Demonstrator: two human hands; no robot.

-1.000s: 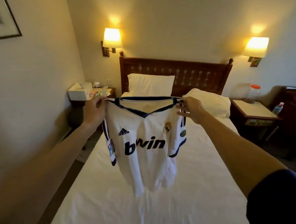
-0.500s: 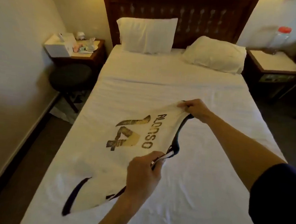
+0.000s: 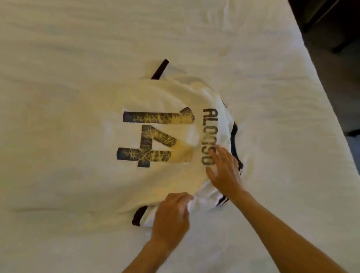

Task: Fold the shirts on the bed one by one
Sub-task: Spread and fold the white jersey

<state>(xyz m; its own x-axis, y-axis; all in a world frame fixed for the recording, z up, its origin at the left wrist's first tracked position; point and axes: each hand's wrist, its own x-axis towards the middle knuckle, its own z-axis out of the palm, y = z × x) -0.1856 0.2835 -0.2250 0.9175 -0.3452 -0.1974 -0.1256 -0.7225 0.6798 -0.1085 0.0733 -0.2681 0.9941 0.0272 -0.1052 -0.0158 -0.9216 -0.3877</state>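
A white football shirt (image 3: pixel 168 106) with dark trim lies back-up on the bed (image 3: pixel 75 35), its collar to the right and its printed name and number 14 facing up. My right hand (image 3: pixel 223 172) lies flat with spread fingers on the shirt near the collar and the end of the name. My left hand (image 3: pixel 171 217) is at the near sleeve, fingers curled over the bunched white cloth by its dark cuff. The far sleeve's dark cuff sticks out at the top.
The white sheet spreads wide to the left and far side of the shirt. The bed's right edge runs diagonally at the right, with dark floor (image 3: pixel 346 83) and dark furniture legs beyond it.
The shirt was held up by its shoulders, then swung down and laid back-up on the bed. Both hands have let go of the shoulders and now work at the collar and near sleeve.
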